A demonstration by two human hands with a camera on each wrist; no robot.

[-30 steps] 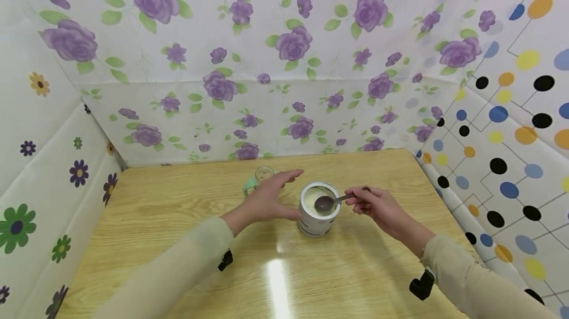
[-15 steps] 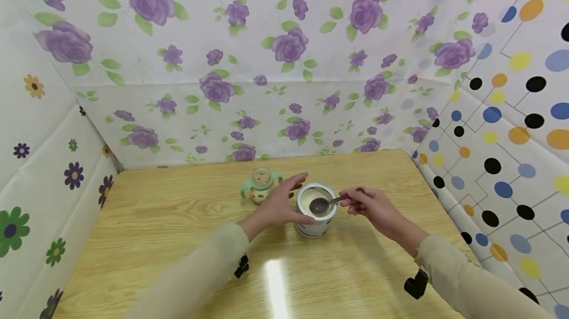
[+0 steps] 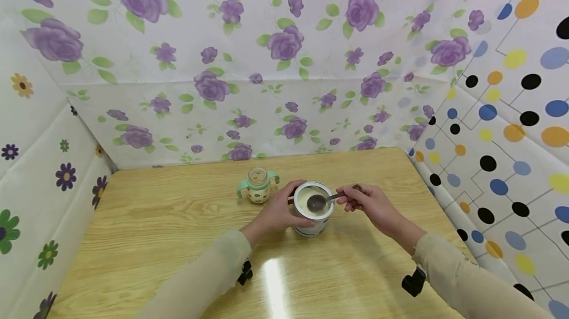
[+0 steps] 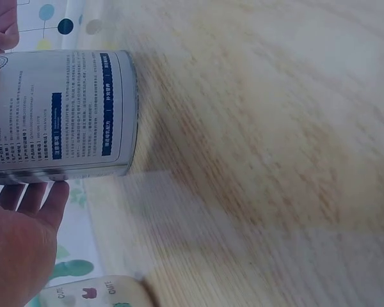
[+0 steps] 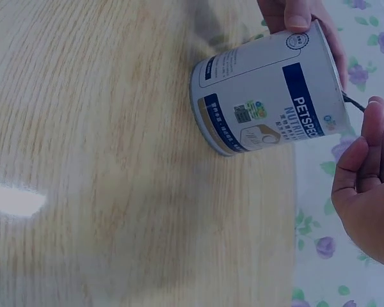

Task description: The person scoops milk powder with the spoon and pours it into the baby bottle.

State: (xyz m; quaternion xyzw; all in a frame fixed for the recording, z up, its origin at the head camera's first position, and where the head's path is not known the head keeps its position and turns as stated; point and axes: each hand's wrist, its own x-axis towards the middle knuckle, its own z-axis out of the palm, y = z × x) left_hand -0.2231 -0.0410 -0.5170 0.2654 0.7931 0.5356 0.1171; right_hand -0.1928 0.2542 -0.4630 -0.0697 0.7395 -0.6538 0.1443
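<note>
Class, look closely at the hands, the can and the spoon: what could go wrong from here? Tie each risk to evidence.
1. The spoon sits over the open can, so a bump on the rim might scatter its pale contents.
2. The left grip holds the can's side; a slip or tug could tip it.
3. The two-handled cup stands near the left grip, which might knock it when moving away.

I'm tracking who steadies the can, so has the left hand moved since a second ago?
Yes. Against the green-handled bottle in the head view, the left hand has shifted right, clear of it, and now grips the can.
</note>
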